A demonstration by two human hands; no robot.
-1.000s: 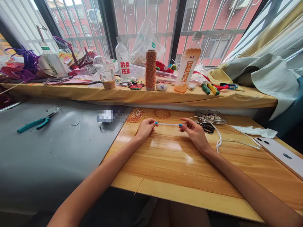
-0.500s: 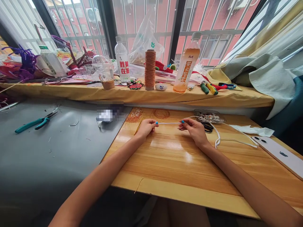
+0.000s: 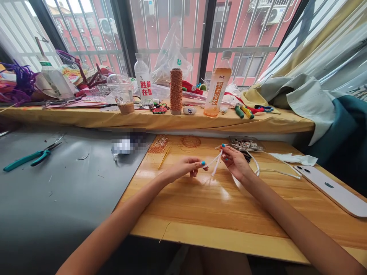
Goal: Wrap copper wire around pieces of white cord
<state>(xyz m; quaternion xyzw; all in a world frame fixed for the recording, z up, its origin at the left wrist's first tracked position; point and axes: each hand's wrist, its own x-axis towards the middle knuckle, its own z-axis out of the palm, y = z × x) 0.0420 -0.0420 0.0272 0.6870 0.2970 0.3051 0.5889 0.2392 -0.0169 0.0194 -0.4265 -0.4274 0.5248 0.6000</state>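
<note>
Between my hands hangs a white cord, folded over, with a loose end dangling toward the wooden board. My left hand pinches one stretch of it between thumb and finger. Higher up and to the right, my right hand grips the cord between thumb and fingertips. More white cord curves away behind the right hand and lies on the board. Black scissors are partly hidden behind that hand. Past the left hand lies a thin yellow tool.
A bundle of orange and white threads, a coil of brown thread and a clear tray of small pieces line the board's far side. A phone lies right, teal pliers left. Bottles and a thread spool stand on the sill.
The cord was stretched straight between both hands; now it is slack and folded, with an end hanging down. My left hand has moved nearer and lower. The camera view has shifted slightly.
</note>
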